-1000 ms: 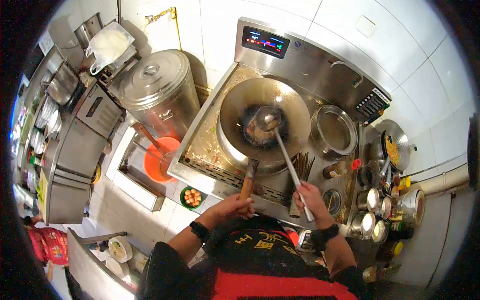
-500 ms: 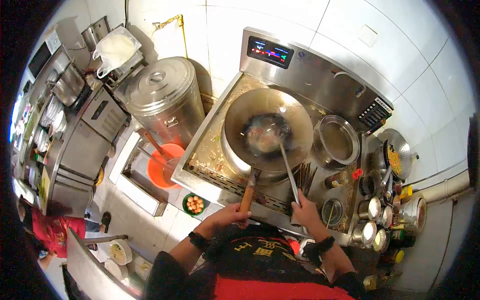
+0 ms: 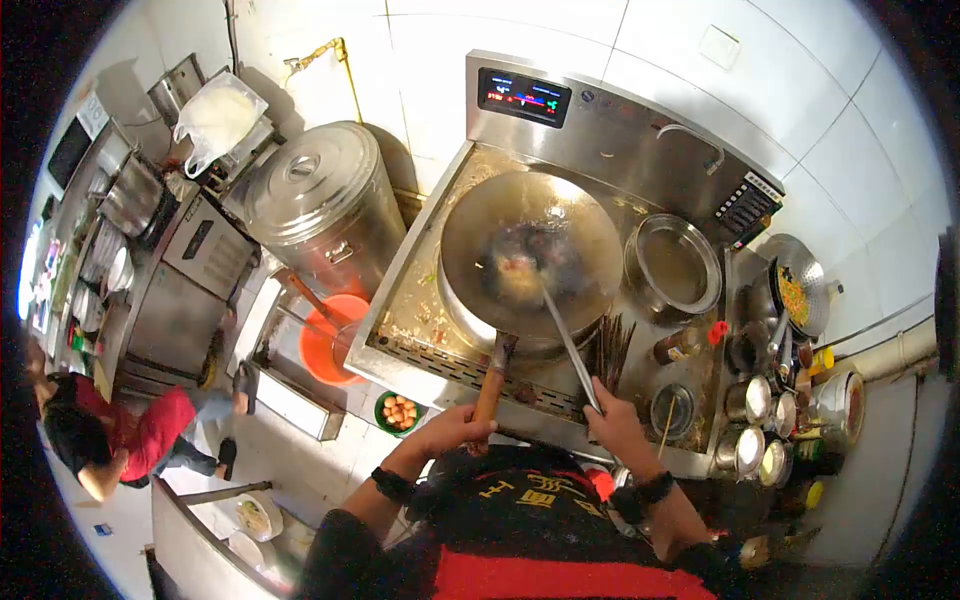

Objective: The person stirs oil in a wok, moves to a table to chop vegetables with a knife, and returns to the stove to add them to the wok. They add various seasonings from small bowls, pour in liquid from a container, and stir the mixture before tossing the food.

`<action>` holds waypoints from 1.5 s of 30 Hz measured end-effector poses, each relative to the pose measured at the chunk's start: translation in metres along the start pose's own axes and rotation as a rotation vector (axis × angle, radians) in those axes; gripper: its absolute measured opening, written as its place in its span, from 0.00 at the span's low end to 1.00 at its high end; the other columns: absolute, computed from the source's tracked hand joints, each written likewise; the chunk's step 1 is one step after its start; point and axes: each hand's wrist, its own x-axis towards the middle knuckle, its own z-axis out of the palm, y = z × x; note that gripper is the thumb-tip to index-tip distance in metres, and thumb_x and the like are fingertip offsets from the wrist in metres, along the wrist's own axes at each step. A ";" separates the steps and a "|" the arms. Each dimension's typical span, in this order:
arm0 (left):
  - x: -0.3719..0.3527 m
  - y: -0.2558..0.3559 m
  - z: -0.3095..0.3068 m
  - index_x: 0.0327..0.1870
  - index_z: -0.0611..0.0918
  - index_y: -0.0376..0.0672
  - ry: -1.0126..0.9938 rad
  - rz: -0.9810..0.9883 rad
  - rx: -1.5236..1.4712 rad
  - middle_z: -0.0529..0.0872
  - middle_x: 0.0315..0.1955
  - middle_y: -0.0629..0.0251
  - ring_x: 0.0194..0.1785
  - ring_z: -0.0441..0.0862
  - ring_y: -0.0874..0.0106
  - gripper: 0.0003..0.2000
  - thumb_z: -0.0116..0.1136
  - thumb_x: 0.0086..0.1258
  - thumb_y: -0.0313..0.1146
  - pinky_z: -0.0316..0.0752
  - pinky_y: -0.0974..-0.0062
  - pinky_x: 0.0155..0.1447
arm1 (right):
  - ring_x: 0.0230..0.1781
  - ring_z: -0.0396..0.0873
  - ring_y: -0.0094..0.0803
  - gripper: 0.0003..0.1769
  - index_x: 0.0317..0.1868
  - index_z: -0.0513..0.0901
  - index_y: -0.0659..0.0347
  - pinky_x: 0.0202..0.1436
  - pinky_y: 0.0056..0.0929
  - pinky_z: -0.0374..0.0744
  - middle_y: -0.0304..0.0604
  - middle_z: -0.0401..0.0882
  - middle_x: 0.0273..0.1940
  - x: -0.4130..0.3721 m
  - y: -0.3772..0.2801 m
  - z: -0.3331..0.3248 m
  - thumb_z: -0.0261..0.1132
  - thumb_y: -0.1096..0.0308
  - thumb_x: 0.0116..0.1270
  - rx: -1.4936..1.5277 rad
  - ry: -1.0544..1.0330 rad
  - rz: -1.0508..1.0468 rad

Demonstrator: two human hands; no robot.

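A large round wok sits on the steel stove, with dark, steaming food at its middle. My left hand is closed around the wok's wooden handle. In my right hand is a long metal ladle, gripped by its shaft. The ladle's head reaches into the food in the wok and is blurred by steam. Just right of the ladle stands a bamboo brush.
To the wok's right is a metal pot; seasoning tins stand farther right. A lidded steel drum, an orange bucket and a green basket of eggs are left. Another person is at far left.
The ladle's head has shifted slightly left within the wok. At far left, the other person has come further into view. The whole view has shifted a little.
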 end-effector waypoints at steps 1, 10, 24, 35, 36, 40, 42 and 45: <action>-0.001 0.000 -0.001 0.40 0.76 0.39 0.000 -0.003 0.000 0.81 0.25 0.68 0.28 0.80 0.76 0.16 0.62 0.69 0.45 0.75 0.77 0.34 | 0.29 0.82 0.53 0.31 0.67 0.69 0.64 0.35 0.39 0.78 0.65 0.79 0.31 -0.009 0.005 -0.008 0.63 0.65 0.64 0.001 -0.001 0.002; -0.002 -0.004 0.000 0.36 0.74 0.42 0.049 0.040 0.074 0.77 0.23 0.71 0.24 0.78 0.77 0.15 0.60 0.70 0.45 0.74 0.79 0.28 | 0.37 0.82 0.59 0.31 0.65 0.71 0.67 0.42 0.45 0.80 0.67 0.81 0.38 0.007 0.004 -0.002 0.63 0.61 0.64 -0.145 0.104 0.017; 0.011 -0.012 0.016 0.40 0.71 0.41 0.161 0.116 -0.229 0.77 0.19 0.68 0.19 0.75 0.76 0.13 0.58 0.70 0.40 0.70 0.78 0.23 | 0.27 0.82 0.47 0.32 0.68 0.68 0.67 0.34 0.39 0.78 0.62 0.80 0.31 0.020 0.000 0.011 0.62 0.65 0.64 -0.059 0.055 -0.007; 0.010 -0.009 0.018 0.41 0.72 0.40 0.246 0.149 -0.091 0.76 0.19 0.68 0.18 0.74 0.76 0.12 0.57 0.70 0.39 0.69 0.78 0.21 | 0.21 0.74 0.34 0.32 0.68 0.68 0.66 0.29 0.32 0.75 0.56 0.77 0.25 -0.005 -0.008 -0.018 0.62 0.65 0.65 0.033 -0.021 -0.022; 0.014 -0.014 0.014 0.41 0.72 0.40 0.224 0.131 -0.109 0.76 0.19 0.68 0.18 0.74 0.76 0.12 0.57 0.70 0.40 0.69 0.78 0.21 | 0.21 0.75 0.35 0.32 0.68 0.68 0.66 0.30 0.32 0.75 0.56 0.77 0.26 0.004 0.006 0.000 0.62 0.65 0.65 -0.031 0.055 -0.017; 0.014 -0.016 0.011 0.41 0.72 0.41 0.210 0.111 -0.062 0.76 0.20 0.67 0.18 0.74 0.76 0.13 0.56 0.70 0.41 0.69 0.77 0.21 | 0.24 0.76 0.31 0.31 0.67 0.70 0.67 0.32 0.32 0.76 0.54 0.79 0.27 -0.018 0.006 -0.006 0.63 0.64 0.64 -0.052 0.053 -0.016; 0.012 -0.009 0.014 0.41 0.72 0.41 0.225 0.106 -0.053 0.77 0.20 0.67 0.18 0.74 0.76 0.13 0.56 0.70 0.41 0.68 0.77 0.21 | 0.25 0.76 0.29 0.31 0.66 0.70 0.67 0.33 0.32 0.76 0.53 0.79 0.27 -0.027 0.010 -0.015 0.63 0.64 0.64 0.030 -0.007 -0.018; 0.012 -0.011 0.013 0.41 0.72 0.41 0.214 0.101 -0.050 0.77 0.21 0.67 0.19 0.74 0.76 0.13 0.56 0.70 0.41 0.68 0.77 0.21 | 0.25 0.75 0.26 0.30 0.66 0.72 0.66 0.33 0.31 0.76 0.50 0.79 0.26 -0.027 0.006 -0.016 0.63 0.65 0.63 0.047 -0.034 -0.072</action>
